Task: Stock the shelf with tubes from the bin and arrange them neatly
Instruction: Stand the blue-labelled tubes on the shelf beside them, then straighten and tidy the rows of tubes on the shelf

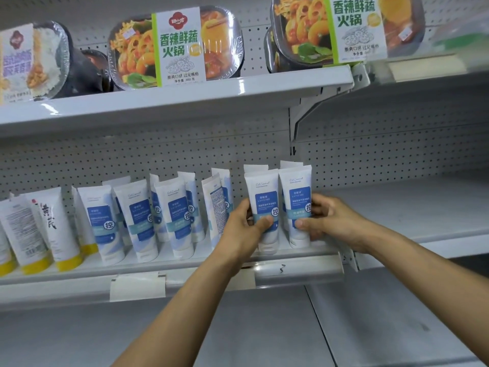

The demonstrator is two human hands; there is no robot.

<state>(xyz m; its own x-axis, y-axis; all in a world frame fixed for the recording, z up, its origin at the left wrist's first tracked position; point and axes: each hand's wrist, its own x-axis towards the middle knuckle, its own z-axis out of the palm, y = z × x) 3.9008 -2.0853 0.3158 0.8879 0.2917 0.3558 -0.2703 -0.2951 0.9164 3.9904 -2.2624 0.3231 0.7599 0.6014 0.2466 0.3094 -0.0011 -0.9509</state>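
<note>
Head view shows both hands working at the right end of the shelf (299, 271), close to its front edge. The left hand (244, 223) has its grip clamped on the left tube (263, 192), thumb across the label and fingers curled behind. The right hand (330, 221) has its grip clamped the same way on the right tube (297, 189), just beside it.

Both tubes stand cap-down and upright with their labels facing out, more tubes tucked behind them. Holding each one low on its body probably lets the person square the pair against each other and line the fronts up with the shelf edge.

Toward the middle of the shelf, the blue-labelled tubes (176, 213) lean at differing angles, and one is turned back-outward, so straightening likely remains. Yellow-capped tubes (57, 223) fill the left end. Meal trays (180, 46) sit on the upper shelf (169, 98). The bin is out of view.
</note>
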